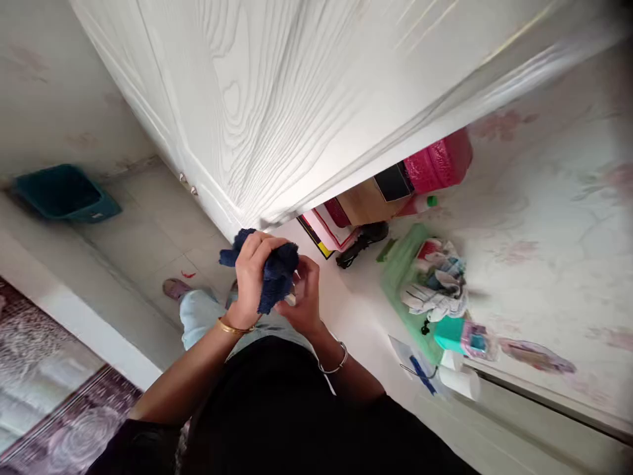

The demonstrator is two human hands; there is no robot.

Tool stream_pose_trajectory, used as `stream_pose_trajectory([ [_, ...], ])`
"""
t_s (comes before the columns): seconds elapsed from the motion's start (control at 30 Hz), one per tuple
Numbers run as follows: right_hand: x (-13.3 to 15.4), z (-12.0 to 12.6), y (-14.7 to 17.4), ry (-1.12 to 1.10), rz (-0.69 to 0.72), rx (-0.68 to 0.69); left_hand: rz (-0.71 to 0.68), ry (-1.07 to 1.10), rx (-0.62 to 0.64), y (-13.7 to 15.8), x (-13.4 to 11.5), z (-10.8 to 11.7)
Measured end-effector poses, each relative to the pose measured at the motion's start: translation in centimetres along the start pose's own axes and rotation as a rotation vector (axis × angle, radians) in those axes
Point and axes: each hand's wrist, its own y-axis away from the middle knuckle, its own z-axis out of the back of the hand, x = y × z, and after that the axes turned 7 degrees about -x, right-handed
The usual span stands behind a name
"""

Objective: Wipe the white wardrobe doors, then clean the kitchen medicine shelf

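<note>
- Holding the navy cloth (279,274) near the white panel (297,112): left hand (250,280), curled round it.
- Right hand (307,300): half-open just right, contact unclear.
- Tucking loose folds should steady the grip.

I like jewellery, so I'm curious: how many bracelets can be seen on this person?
2: a gold bracelet at the wrist of the left hand, which holds the cloth, and a silver bracelet at the wrist of the right hand. The sleeves could hide more.
</note>
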Motion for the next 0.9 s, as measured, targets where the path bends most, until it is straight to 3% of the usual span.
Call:
stream_pose_trajectory([
  [0.1, 0.1, -0.2, -0.2, 0.111, -0.070, 0.111, -0.018, -0.131, -0.043, -1.0, 0.0, 1.6],
  [0.2, 0.9, 0.2, -0.7, 0.252, -0.045, 0.081, -0.015, -0.100, -0.132, -1.5, 0.0, 2.1],
  [0.3, 2.1, 0.8, -1.6, 0.346, 0.076, -0.086, -0.064, -0.032, -0.286, -1.7, 0.5, 0.7],
  [0.43, 3.0, 1.1, -2.4, 0.383, 0.159, -0.218, -0.279, -0.070, -0.310, -1.6, 1.6, -2.8],
  [0.53, 3.1, 1.4, -2.5, 0.383, 0.158, -0.227, -0.182, -0.103, -0.409, -1.1, 2.3, -3.9],
  [0.6, 3.2, 2.0, -2.5, 0.409, 0.162, -0.230, -0.133, -0.112, -0.411, -0.6, 2.8, -3.0],
  [0.67, 3.6, 2.8, -2.7, 0.435, 0.154, -0.203, -0.122, -0.078, -0.245, -0.1, 3.5, -1.0],
  [0.73, 4.0, 3.7, -3.3, 0.419, 0.120, -0.152, -0.056, 0.034, 0.040, 0.2, 4.0, 1.4],
  [0.83, 4.1, 4.7, -4.7, 0.339, -0.011, -0.059, 0.168, 0.381, 0.544, 0.3, 3.6, 3.9],
  [0.9, 3.3, 4.8, -5.5, 0.263, -0.187, 0.120, 0.324, 0.657, 0.728, 0.6, 2.8, 4.4],
])
